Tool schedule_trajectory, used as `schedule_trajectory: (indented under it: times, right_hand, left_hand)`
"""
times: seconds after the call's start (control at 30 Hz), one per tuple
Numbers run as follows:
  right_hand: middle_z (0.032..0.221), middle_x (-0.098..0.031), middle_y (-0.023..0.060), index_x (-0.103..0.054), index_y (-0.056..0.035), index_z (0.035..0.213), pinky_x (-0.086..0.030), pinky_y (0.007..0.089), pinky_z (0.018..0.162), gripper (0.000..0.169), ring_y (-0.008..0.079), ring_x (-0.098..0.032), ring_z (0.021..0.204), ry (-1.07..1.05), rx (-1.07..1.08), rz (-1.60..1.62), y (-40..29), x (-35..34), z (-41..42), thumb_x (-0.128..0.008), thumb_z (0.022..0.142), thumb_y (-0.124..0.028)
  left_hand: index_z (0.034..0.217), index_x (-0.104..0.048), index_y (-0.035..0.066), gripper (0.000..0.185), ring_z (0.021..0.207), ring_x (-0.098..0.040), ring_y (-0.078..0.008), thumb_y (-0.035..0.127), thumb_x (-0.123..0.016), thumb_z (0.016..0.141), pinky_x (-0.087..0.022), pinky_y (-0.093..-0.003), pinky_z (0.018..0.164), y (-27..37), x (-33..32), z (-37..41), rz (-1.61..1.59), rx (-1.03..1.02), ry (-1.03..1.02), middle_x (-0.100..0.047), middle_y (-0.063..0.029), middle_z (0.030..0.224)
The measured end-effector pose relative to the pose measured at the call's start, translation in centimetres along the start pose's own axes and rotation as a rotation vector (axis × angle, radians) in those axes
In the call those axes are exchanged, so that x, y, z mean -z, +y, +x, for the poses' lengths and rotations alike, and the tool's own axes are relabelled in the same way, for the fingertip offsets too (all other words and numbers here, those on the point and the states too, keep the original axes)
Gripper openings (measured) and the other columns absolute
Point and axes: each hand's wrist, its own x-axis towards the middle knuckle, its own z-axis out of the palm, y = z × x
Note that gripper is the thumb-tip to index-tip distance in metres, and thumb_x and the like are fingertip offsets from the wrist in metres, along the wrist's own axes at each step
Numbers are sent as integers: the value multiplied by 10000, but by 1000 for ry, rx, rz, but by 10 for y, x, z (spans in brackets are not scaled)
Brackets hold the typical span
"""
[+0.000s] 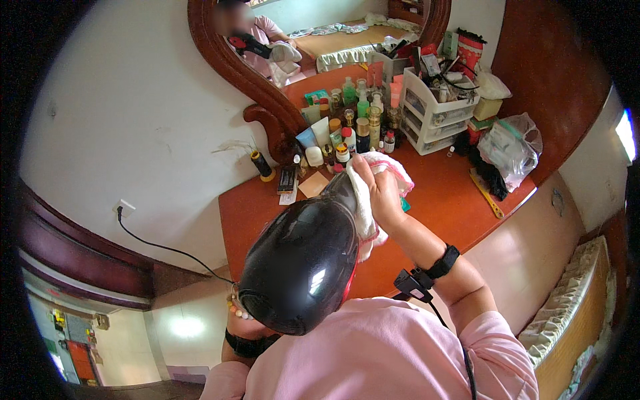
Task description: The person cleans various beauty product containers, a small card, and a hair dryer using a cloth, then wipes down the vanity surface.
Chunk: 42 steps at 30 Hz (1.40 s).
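Note:
A glossy black hair dryer with a red edge is held up in front of my chest, its narrow nozzle pointing toward the mirror. My right hand grips a white cloth with pink trim, pressed against the side of the nozzle. Behind the dryer's wide rear end lies my left hand; only its wrist side shows, with a bead bracelet, and the fingers are hidden. Below the dryer is a reddish-brown wooden dressing table.
Bottles, tubes and jars crowd the table below the mirror. A white drawer unit stands to their right, near a plastic bag and a yellow comb. A black cord runs from the wall socket toward the dryer.

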Motion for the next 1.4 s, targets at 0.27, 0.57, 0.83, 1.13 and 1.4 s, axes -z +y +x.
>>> schedule_trajectory:
  times: [0.27,0.57,0.83,1.13,1.4]
  right_hand:
    - [730,-541,10,-532,-92,949,-478,241,501,385,98,-569,627,-213,-499,739,-22,11,-8,-524,883,-471]
    - [715,-572,127,-577,-7,887,-419,367,604,435,212,-563,700,146,371,50,-20,-10,-18,-429,939,-413]
    - [851,-639,109,-544,-37,1069,-524,339,641,522,191,-629,708,-461,-685,866,-11,3,-2,-432,897,-516]
    - [527,-440,2,-558,-34,740,-342,275,452,487,100,-429,492,-142,28,472,-1,-25,-26,-328,980,-390]
    - [1272,-421,222,-481,-7,1136,-202,498,1037,370,407,-344,1227,-304,683,70,-72,-3,-37,-426,891,-279]
  left_hand:
    - [1237,-431,67,688,493,-523,-112,56,-717,612,-422,-227,423,-2,8,-1,-25,-48,21,-564,-38,681]
    - [1249,-464,33,594,944,-572,-149,185,-704,727,-462,-268,847,-42,63,-6,-1259,260,75,-584,-67,1098]
    - [1062,-548,106,399,676,-505,-129,104,-712,699,-422,-264,586,-31,45,24,-313,213,-640,-566,-21,766]
    - [897,-526,85,217,596,-464,-98,108,-668,734,-386,-245,534,-12,3,23,263,298,17,-521,-2,691]
    - [784,-508,73,136,510,-427,-65,123,-634,769,-342,-218,469,0,-16,28,92,394,182,-486,9,631]
